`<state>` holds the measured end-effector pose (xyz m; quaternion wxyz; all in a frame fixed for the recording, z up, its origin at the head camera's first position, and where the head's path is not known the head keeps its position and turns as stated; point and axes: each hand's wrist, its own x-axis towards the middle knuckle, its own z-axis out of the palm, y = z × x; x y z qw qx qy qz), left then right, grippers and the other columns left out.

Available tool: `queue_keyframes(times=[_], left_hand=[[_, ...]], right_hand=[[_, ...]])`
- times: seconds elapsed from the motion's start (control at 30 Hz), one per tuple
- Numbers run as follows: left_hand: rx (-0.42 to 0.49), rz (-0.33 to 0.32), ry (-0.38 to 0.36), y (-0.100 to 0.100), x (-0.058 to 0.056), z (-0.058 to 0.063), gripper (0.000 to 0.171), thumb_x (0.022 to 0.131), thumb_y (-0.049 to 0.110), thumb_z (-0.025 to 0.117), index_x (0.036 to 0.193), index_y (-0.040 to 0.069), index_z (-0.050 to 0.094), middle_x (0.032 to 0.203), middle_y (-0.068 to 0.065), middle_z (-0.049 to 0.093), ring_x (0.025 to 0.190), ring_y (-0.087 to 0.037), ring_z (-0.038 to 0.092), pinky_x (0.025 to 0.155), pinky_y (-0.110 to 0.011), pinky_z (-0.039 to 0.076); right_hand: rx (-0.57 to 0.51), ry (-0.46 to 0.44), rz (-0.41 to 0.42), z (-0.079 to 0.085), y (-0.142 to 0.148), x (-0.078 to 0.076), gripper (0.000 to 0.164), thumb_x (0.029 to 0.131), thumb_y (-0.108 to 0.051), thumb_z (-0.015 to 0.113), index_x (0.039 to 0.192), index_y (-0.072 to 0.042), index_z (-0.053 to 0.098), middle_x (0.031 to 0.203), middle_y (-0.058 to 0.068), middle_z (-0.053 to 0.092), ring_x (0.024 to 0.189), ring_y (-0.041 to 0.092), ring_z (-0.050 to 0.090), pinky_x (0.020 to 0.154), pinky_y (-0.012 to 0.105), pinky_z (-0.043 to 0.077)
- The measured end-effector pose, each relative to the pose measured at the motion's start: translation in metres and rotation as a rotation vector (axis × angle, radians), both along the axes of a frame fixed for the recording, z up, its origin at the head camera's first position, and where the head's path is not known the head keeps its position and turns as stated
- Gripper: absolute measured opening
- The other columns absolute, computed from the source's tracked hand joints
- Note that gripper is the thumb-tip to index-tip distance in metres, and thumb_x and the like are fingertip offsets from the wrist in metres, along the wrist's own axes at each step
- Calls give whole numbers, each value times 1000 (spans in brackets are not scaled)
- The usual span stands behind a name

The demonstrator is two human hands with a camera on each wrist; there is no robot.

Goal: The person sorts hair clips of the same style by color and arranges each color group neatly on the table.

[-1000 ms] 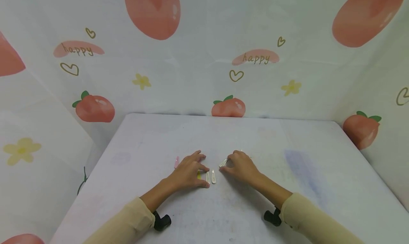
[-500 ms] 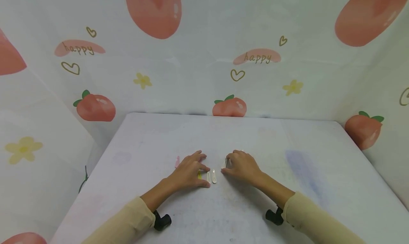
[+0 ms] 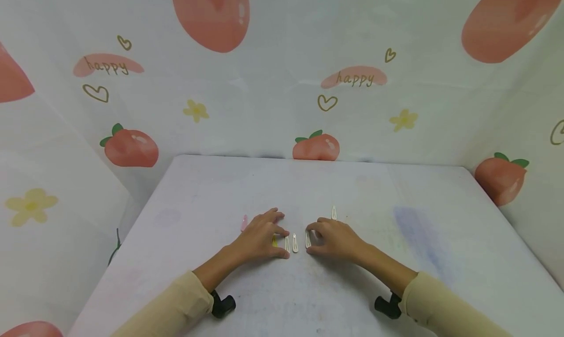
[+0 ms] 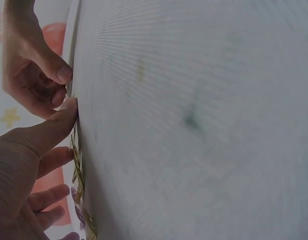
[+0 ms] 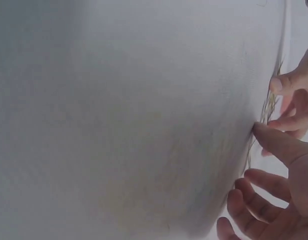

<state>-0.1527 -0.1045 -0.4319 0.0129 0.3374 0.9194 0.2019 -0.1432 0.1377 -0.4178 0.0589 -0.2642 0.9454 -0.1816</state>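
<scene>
A short row of snap hair clips lies mid-table. My left hand [image 3: 260, 236] rests over its left part, thumb and index finger at the two ends of a white hair clip [image 3: 287, 244]. Under that hand a yellow hair clip [image 3: 274, 241] shows partly, and a pink hair clip [image 3: 244, 223] pokes out beyond it. Another white hair clip [image 3: 295, 243] lies untouched between the hands. Just right of it, my right hand [image 3: 335, 236] pinches a white hair clip [image 3: 308, 239] lengthwise between thumb and index finger, close over the table. In the right wrist view both thumbs reach the tabletop.
Behind the right hand lies one more white hair clip [image 3: 334, 212]. The white table [image 3: 211, 180] ends at a printed cloth backdrop [image 3: 264, 82]. A dark cord [image 3: 116, 246] hangs off the left edge. Black wrist cameras [image 3: 223, 305] sit at both cuffs.
The right hand has moved toward the person and turned its clip from slanted to upright in line with the row. The far white clip is now uncovered. The left hand stays put.
</scene>
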Motion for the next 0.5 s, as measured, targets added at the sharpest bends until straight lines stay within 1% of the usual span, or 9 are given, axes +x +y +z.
queue_keyframes(times=[0.23,0.4,0.5], left_hand=[[21,-10,0,-1,0,1,50,70,43,89,106,11,79,137,-16,58,141,-36,38,109,-54,35],[23,-3,-5,-1,-1,-1,50,70,43,89,107,12,79,137,-15,58,140,-36,39,109,-54,36],[10,-2,-6,0,-1,-2,50,70,44,89,107,13,79,137,-14,58,140,-34,39,109,-52,36]], right_hand=[[-24,-42,21,-4,-3,0,44,80,-34,82,118,-15,72,78,-10,51,70,8,46,61,26,40],[-43,-65,38,-2,0,-2,45,79,-34,83,119,-16,71,77,-9,51,71,8,45,61,26,39],[-50,-70,19,2,4,-6,48,79,-35,83,121,-15,70,78,-8,52,72,9,47,62,26,40]])
